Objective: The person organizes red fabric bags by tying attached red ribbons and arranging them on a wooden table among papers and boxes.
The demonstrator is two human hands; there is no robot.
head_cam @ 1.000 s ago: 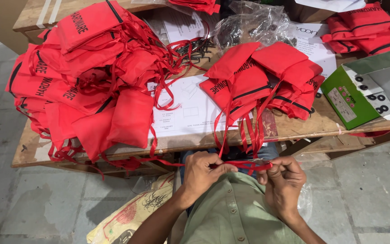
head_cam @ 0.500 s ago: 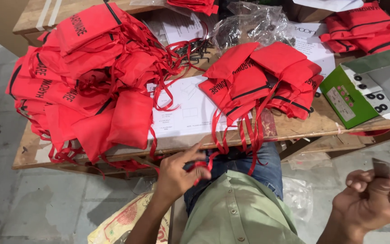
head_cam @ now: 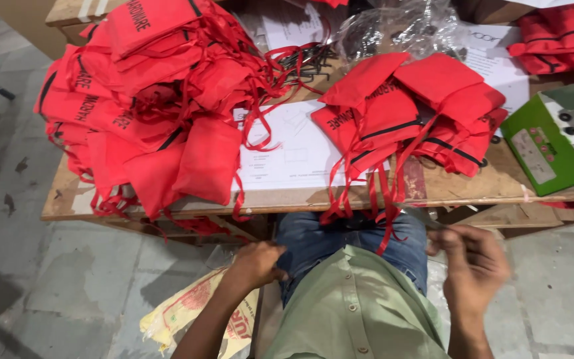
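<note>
My left hand [head_cam: 257, 266] rests curled at my lap beside my blue jeans [head_cam: 313, 239], with nothing visible in it. My right hand [head_cam: 472, 266] hovers to the right of my lap; it is blurred with its fingers bent, so I cannot make out whether it holds anything. Red ribbons [head_cam: 367, 193] hang over the front edge of the wooden table [head_cam: 433, 193] between my hands. They come from a small pile of red drawstring bags [head_cam: 413, 106]. A larger heap of the same red bags [head_cam: 147, 113] covers the table's left side.
A white paper sheet [head_cam: 287, 149] lies between the two piles. A green box [head_cam: 539, 149] sits at the right edge, a clear plastic bag [head_cam: 393, 26] at the back, and more red bags [head_cam: 566, 40] at the far right. A yellow sack [head_cam: 194, 312] lies on the grey floor.
Both hands were together at the hanging ribbons. The right hand swung out right with a small dark thing, then came back toward my lap. The left hand dropped to my lap.
</note>
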